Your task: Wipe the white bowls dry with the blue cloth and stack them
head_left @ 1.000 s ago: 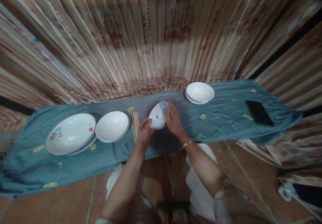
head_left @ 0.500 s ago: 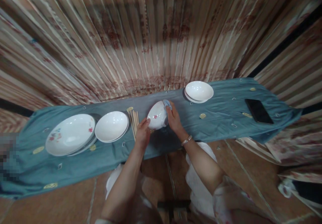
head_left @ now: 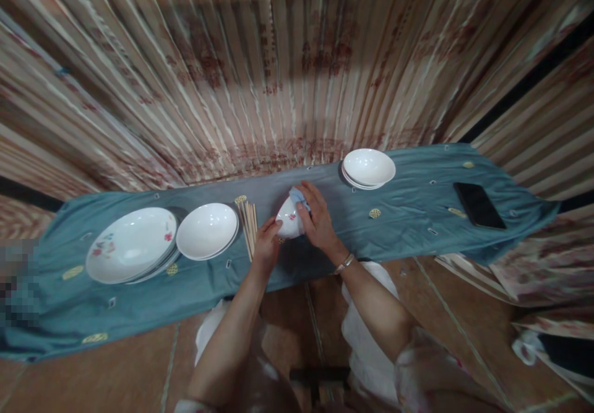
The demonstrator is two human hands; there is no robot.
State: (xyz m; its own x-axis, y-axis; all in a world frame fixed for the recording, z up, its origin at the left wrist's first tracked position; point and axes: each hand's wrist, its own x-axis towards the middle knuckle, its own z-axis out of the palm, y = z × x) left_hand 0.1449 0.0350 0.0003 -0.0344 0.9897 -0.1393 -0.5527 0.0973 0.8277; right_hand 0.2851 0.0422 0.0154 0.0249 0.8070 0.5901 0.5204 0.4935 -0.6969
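A white bowl (head_left: 288,220) with a small red flower is held tilted above the table, its outer side showing. My left hand (head_left: 266,243) grips its left edge, thumb against the side. With my right hand (head_left: 319,220) I press a light blue cloth (head_left: 298,198) onto the upper right of the bowl, and that hand covers much of the bowl's right side. Several wooden chopsticks (head_left: 249,224) lie just left of the bowl. Two stacked white bowls (head_left: 206,232) rest farther left, beside a stack of large flowered plates (head_left: 132,244).
Another stack of white bowls (head_left: 369,166) stands toward the back right. A black phone (head_left: 479,205) lies near the right end of the blue-green tablecloth (head_left: 403,233). Behind the table hangs a patterned curtain (head_left: 288,60). Part of a pixelated shape shows at the far left edge.
My right hand has slid left with the cloth over the bowl and now covers more of it. The bowl has turned slightly in my left hand.
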